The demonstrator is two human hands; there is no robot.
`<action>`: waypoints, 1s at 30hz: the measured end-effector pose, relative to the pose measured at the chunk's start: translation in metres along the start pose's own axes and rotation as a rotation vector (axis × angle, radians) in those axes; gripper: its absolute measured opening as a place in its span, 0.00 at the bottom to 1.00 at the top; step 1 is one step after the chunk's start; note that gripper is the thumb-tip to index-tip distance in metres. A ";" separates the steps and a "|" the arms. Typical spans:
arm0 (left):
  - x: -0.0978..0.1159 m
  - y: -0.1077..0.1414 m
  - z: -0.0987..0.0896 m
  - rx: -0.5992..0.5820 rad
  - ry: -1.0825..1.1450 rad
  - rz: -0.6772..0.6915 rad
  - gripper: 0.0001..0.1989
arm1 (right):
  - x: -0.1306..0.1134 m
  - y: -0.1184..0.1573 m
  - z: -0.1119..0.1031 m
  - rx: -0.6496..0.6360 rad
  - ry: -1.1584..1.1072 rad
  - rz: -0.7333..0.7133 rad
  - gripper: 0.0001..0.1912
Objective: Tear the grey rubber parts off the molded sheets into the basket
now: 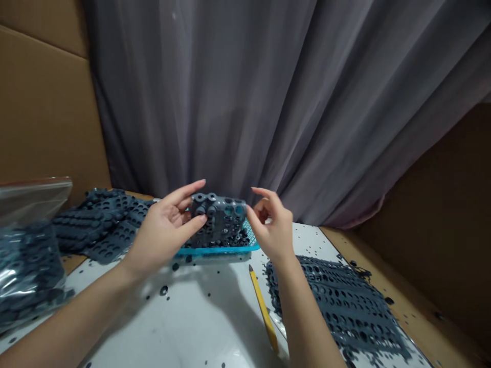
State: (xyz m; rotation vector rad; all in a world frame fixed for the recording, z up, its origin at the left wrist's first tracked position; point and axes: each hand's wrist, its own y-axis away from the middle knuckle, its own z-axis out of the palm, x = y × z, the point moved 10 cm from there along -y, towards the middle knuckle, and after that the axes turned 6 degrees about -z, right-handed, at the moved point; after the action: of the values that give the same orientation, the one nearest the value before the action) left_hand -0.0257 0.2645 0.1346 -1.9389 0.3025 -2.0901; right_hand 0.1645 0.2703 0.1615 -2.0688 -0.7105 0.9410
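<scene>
A dark grey moulded rubber sheet [220, 217] with rows of round studs and holes is held up over a blue basket [218, 251]. My left hand [166, 220] grips its left end, thumb in front and fingers behind. At the other end, my right hand [270, 220] is closed with the thumb and a curled finger at the sheet's edge; its index finger sticks out, away from the rubber. Many small dark rubber rings [240, 239] lie in the basket behind and below the sheet, partly hidden by it.
Perforated rubber sheets [345, 301] lie stacked at right, beside a yellow-handled tool [264, 309]. More studded sheets [103, 220] are piled at left, behind a clear plastic bag [28, 260] of dark parts. Small black scraps dot the white table [184, 317]. A grey curtain [230, 102] hangs behind.
</scene>
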 end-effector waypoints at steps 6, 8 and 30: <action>0.014 0.018 0.016 -0.082 -0.306 0.064 0.24 | -0.081 0.004 -0.021 -0.074 -0.090 -0.244 0.05; 0.017 0.022 0.019 -0.105 -0.384 0.089 0.21 | -0.086 0.005 -0.030 -0.055 -0.124 -0.223 0.07; 0.021 0.044 0.052 -0.486 -0.413 -0.017 0.11 | -0.040 0.046 0.059 -0.828 -0.827 0.313 0.19</action>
State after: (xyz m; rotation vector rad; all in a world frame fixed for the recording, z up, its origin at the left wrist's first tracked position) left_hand 0.0271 0.2172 0.1440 -2.5893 0.7566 -1.6678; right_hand 0.1020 0.2383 0.1132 -2.4957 -1.4005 1.9871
